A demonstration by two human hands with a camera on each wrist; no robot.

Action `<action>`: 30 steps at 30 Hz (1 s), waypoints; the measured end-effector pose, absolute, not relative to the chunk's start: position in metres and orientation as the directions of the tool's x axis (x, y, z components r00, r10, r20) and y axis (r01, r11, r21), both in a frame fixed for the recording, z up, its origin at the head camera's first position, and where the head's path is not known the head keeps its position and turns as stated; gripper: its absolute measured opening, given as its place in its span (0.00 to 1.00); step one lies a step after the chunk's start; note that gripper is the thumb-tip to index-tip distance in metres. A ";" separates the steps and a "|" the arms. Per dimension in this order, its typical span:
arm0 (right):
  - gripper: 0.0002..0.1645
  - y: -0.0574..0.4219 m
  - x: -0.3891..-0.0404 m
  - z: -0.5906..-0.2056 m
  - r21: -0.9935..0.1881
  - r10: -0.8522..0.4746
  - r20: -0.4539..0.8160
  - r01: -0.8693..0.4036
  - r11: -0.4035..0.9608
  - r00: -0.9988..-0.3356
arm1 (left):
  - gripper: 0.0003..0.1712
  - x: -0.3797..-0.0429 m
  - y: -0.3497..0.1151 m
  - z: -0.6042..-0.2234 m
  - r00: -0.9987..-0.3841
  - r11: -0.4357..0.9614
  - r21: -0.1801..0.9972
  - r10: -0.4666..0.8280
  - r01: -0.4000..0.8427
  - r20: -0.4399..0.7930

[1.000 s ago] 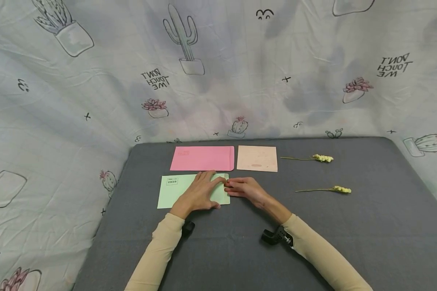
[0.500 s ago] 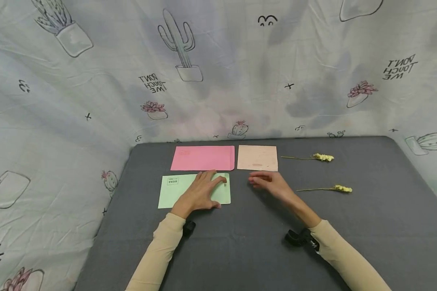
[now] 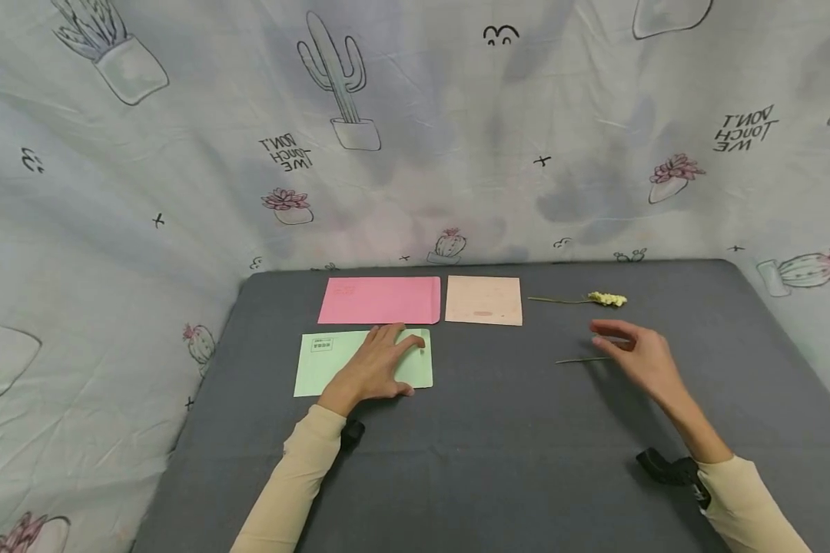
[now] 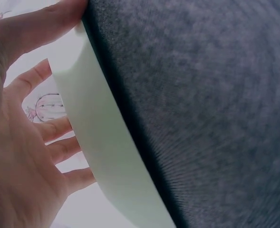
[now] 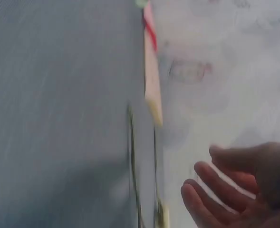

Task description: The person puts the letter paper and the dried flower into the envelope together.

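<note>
Green and lying flat on the desk (image 3: 484, 461), the near envelope (image 3: 328, 365) is partly covered by the left hand (image 3: 372, 367). The fingers of this hand are spread wide across it, and the thumb is set at its near edge. In the left wrist view the same splayed fingers are seen beside a strip of pale green. A small box of print is borne by the envelope's far left corner.

The right hand (image 3: 639, 359) is held above the near flower (image 3: 581, 359), whose blossom is hidden by it; only part of the stem is shown, pointed toward the left. Thumb and fingers are loosely curved and bare, with a clear gap between them, and a shadow is cast on the desk. In the right wrist view the flowers are blurred.

Beyond the near flower, the far flower (image 3: 605, 299) is laid almost parallel to it, its yellow blossom turned to the right. The pink envelope (image 3: 379, 300) is placed just beyond the near envelope, and the beige paper (image 3: 484, 300) is set close beside it, on the right. Both arms are covered by cream sleeves (image 3: 290, 476). Behind the desk a pale cloth (image 3: 429, 169) is hung, printed with cacti and lettering.
</note>
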State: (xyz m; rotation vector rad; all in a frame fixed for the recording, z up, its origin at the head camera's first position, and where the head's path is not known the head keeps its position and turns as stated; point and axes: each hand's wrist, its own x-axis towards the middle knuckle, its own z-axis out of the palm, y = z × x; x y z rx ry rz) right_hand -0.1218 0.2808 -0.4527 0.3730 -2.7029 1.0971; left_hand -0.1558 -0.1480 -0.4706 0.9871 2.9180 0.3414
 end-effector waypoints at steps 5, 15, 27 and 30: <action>0.30 0.318 -0.117 -0.459 -0.421 -0.297 0.356 -0.436 0.795 -0.886 | 0.42 -0.157 -0.147 -0.471 -0.790 0.768 0.211 0.613 0.604 0.031; 0.26 0.347 -0.107 -0.475 -0.400 -0.265 0.346 -0.397 0.826 -0.900 | 0.42 -0.157 -0.147 -0.472 -0.788 0.766 0.202 0.615 0.610 0.045; 0.18 0.343 -0.112 -0.478 -0.439 -0.205 0.347 -0.352 0.827 -0.915 | 0.42 -0.157 -0.148 -0.470 -0.792 0.772 0.208 0.611 0.601 0.021; 0.17 0.340 -0.114 -0.475 -0.474 -0.196 0.356 -0.357 0.805 -0.914 | 0.42 -0.156 -0.148 -0.470 -0.792 0.773 0.202 0.610 0.602 0.023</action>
